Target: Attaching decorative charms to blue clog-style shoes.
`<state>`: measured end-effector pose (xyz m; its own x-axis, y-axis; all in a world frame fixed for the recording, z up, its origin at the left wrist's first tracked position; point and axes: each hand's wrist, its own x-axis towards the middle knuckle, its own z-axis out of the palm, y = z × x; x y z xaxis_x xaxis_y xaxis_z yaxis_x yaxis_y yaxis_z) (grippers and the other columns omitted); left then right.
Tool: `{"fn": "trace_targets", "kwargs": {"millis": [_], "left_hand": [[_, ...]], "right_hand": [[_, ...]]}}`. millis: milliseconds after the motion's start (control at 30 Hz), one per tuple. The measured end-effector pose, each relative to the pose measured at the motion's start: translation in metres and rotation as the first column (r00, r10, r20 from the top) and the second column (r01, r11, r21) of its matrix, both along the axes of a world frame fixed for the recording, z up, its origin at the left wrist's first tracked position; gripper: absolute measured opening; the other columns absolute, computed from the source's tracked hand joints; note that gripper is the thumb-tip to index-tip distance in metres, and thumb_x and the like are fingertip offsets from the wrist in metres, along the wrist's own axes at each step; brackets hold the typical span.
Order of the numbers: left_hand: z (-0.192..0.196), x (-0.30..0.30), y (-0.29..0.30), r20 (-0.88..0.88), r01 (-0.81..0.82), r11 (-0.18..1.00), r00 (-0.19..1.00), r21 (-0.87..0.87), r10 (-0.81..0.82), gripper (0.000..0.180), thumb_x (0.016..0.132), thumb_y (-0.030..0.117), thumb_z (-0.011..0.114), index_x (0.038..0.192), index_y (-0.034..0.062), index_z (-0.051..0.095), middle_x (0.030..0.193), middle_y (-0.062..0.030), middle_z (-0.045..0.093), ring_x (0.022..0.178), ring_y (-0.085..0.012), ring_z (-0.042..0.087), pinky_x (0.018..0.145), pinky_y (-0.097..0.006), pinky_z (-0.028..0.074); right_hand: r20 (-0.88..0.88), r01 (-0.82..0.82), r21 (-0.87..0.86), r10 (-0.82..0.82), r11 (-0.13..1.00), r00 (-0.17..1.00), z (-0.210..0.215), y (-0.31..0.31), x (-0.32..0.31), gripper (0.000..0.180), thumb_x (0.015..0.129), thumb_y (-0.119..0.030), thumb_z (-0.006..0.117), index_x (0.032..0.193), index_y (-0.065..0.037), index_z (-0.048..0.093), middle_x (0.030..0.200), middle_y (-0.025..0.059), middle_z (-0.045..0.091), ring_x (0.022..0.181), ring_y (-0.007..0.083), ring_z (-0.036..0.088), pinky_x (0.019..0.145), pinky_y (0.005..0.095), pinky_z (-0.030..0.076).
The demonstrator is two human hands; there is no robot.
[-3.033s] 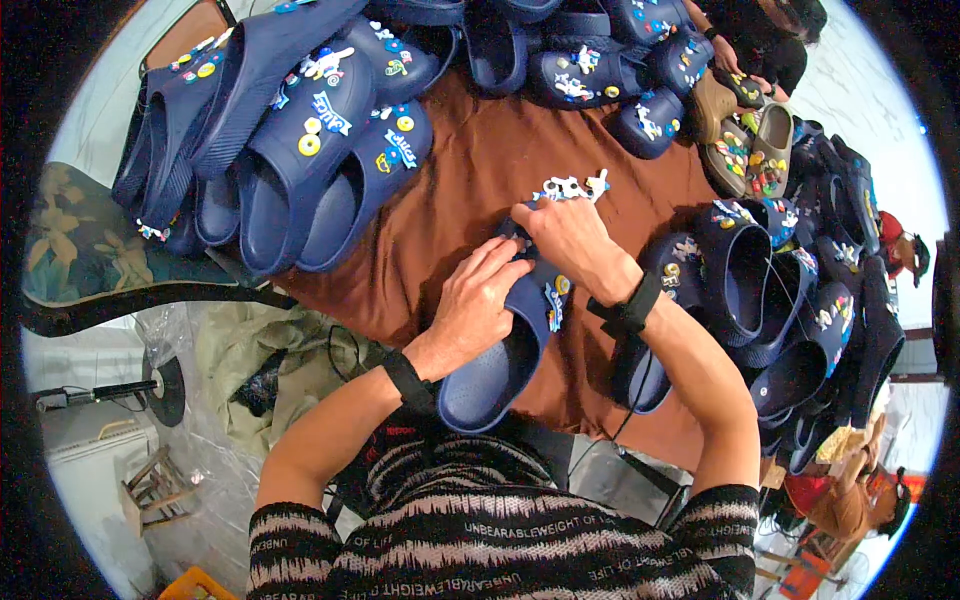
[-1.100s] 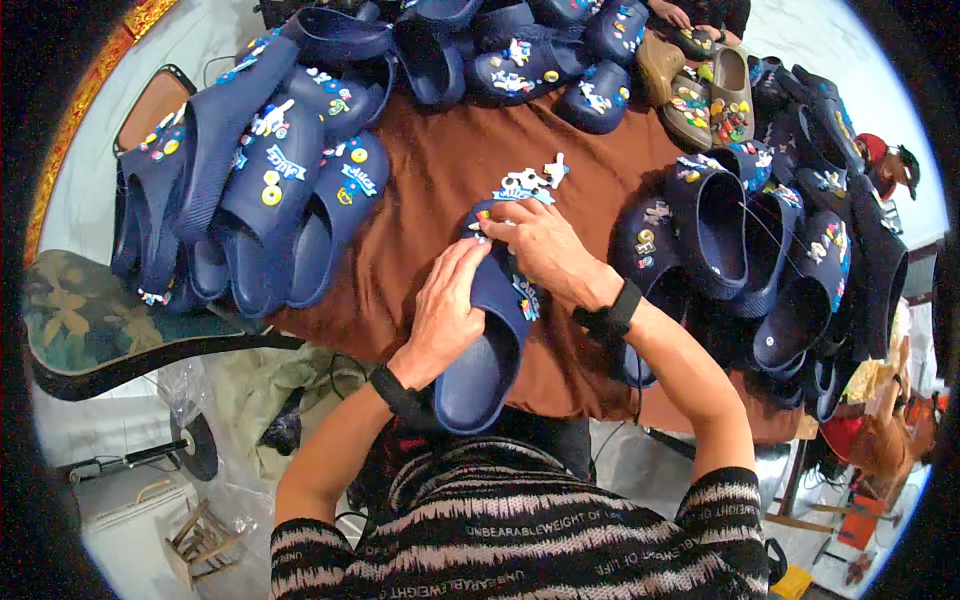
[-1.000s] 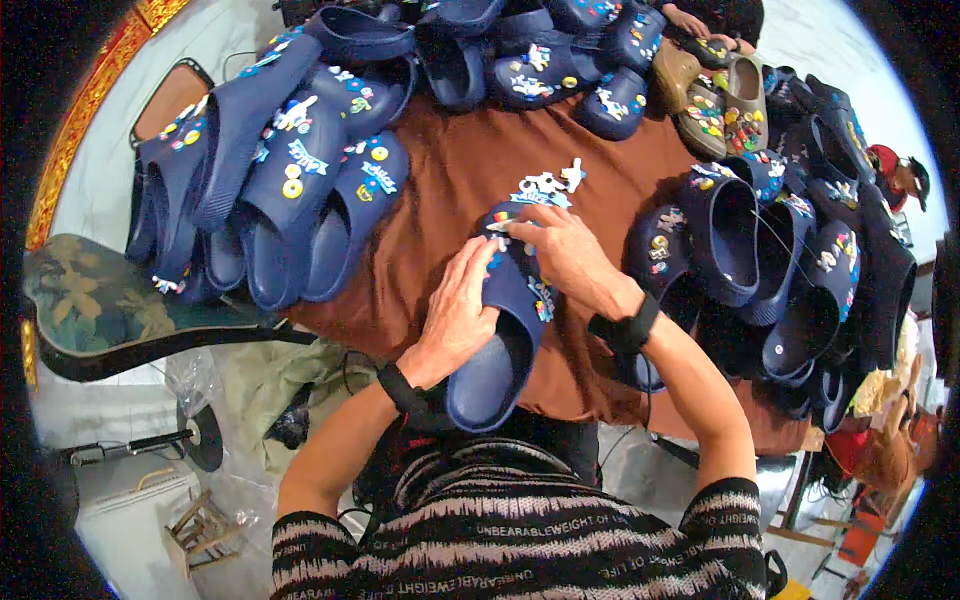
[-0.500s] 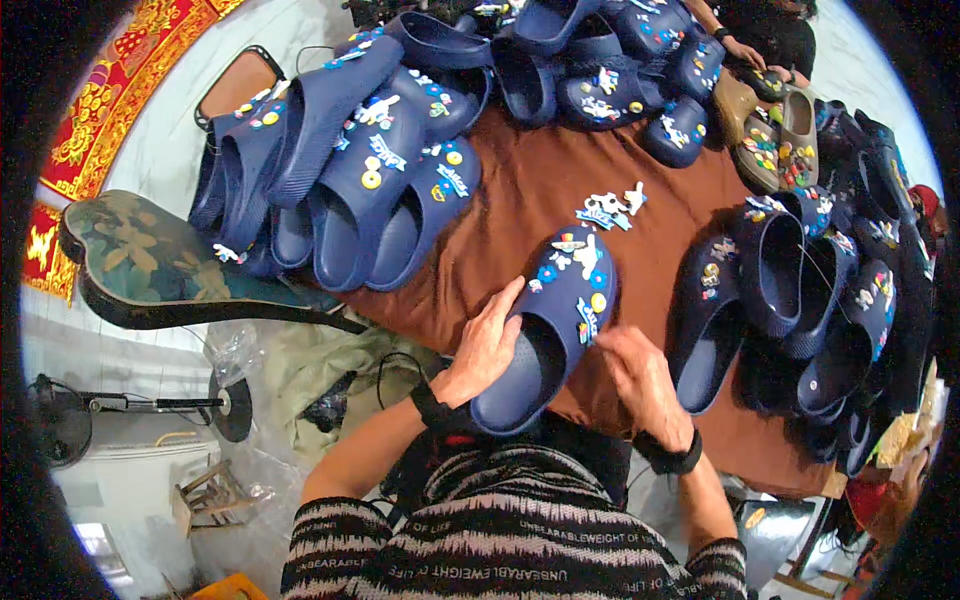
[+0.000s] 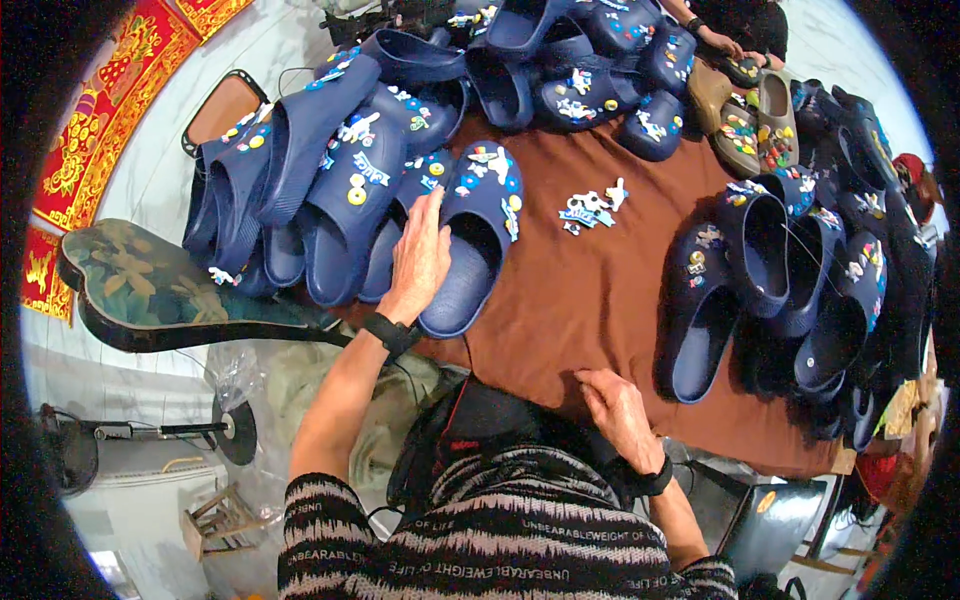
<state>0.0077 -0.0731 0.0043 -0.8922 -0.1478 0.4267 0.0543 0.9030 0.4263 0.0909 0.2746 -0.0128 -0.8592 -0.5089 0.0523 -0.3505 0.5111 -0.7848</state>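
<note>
A navy clog [image 5: 478,255] with colourful charms on its toe stands at the right end of a row of matching clogs [image 5: 345,215]. My left hand [image 5: 422,260] is closed on the left side of its opening; the thumb is hard to make out. Near the front edge of the table, my right hand [image 5: 617,412] is loosely closed, fingers curled together, with nothing visible in them. A small cluster of white, blue and black charms [image 5: 590,208] lies on the brown cloth [image 5: 560,310], right of the clog.
More navy clogs [image 5: 700,350] are gathered on the right, and others [image 5: 580,95] at the back. Another person's hand [image 5: 722,45] is beside brown clogs [image 5: 738,130] at the far right. A leaf-patterned padded board [image 5: 170,280] juts out at the left.
My left hand has carried the clog left and away from me, up against the row. My right hand has drawn back toward the table's front edge.
</note>
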Motion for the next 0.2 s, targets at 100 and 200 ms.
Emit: {"fn": "trace_targets", "kwargs": {"millis": [100,200], "left_hand": [[-0.012,0.001,-0.003,-0.038,0.007,1.000,0.999,0.002,-0.007,0.062,0.093,0.003,0.056,0.149,0.0027,0.031,0.146,-0.0278,0.042,0.132,-0.0464,0.045,0.105,-0.049,0.044],[-0.023,0.006,-0.009,0.050,-0.012,0.998,0.999,0.068,0.008,0.068,0.092,0.007,0.060,0.152,0.0038,0.027,0.150,-0.0279,0.039,0.138,-0.0446,0.041,0.111,-0.048,0.039]], "right_hand": [[0.002,0.027,-0.002,-0.027,1.000,1.000,-0.002,0.003,0.003,0.019,0.093,-0.006,0.060,0.110,-0.002,0.067,0.101,0.0194,0.068,0.094,0.0405,0.065,0.080,0.0448,0.053],[0.021,0.036,0.028,-0.037,0.999,0.999,-0.009,0.006,0.005,0.020,0.093,-0.007,0.061,0.111,-0.002,0.067,0.102,0.0196,0.068,0.096,0.0404,0.065,0.082,0.0444,0.053]]}}
